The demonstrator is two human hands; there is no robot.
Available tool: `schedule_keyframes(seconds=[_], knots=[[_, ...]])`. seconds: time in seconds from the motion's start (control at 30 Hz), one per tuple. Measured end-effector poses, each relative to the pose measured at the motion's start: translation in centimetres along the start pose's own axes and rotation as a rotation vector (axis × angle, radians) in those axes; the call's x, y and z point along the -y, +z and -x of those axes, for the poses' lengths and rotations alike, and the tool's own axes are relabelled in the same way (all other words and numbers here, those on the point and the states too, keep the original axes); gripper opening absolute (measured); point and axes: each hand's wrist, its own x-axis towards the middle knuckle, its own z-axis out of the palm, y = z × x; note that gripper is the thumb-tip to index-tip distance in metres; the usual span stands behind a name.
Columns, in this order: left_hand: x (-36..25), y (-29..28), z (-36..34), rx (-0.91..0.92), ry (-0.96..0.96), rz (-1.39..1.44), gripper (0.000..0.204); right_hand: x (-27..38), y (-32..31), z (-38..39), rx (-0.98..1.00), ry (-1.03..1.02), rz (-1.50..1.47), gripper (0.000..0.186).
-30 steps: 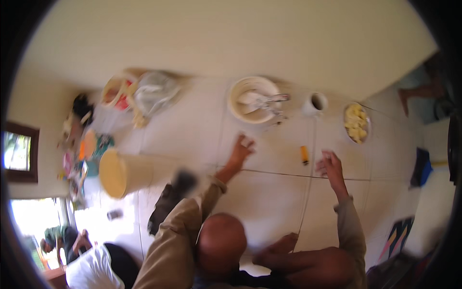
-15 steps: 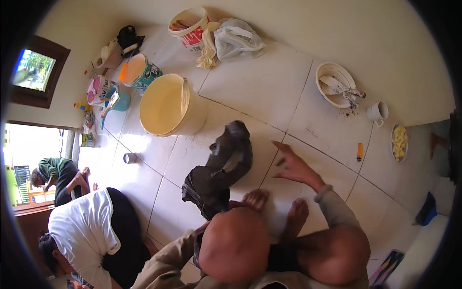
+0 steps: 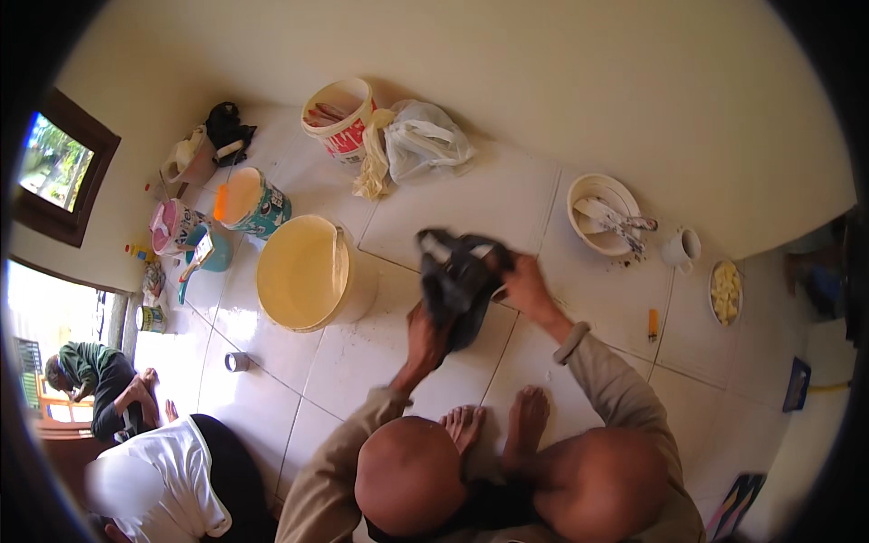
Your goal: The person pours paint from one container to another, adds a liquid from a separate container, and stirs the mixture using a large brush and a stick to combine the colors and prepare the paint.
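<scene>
Above the tiled floor in front of my feet, both hands grip a crumpled black plastic bag (image 3: pixel 455 288). My left hand (image 3: pixel 423 342) has hold of its near left side, with the fingers partly behind the bag. My right hand (image 3: pixel 529 288) is closed on the upper right part, somewhat blurred. To the left of the bag stands a large cream bucket (image 3: pixel 360 294), its inside bare.
Along the wall are a red-and-white bucket (image 3: pixel 341 143), a clear plastic bag (image 3: pixel 421 149), a white basin (image 3: pixel 579 222) with stained tools, and a mug (image 3: pixel 681 247). An orange lighter (image 3: pixel 653 324) lies rightward. Teal bucket (image 3: pixel 267 210) and a crouching person (image 3: pixel 158 480) are left.
My right hand, spread apart from the bag before, now grips it. The bag has moved up and away from my knee, and my left hand has come into view on it.
</scene>
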Motion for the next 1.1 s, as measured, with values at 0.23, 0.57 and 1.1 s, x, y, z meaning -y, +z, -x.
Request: schedule_keyframes(seconds=[0.23,0.57,1.1], knots=[[-3.9,5.9,-18.3,0.138,0.056,-0.176,0.073,7.4,-12.6,-10.2,-0.307,-0.174,0.010,0.045],[9.3,-15.5,17.5,-0.090,-0.825,0.425,0.042,2.7,-5.3,0.0,0.117,-0.116,0.206,0.042],[5.3,-25.5,1.7,-0.381,-0.520,0.563,0.044,3.9,17.6,-3.5,0.392,0.114,-0.088,0.039]])
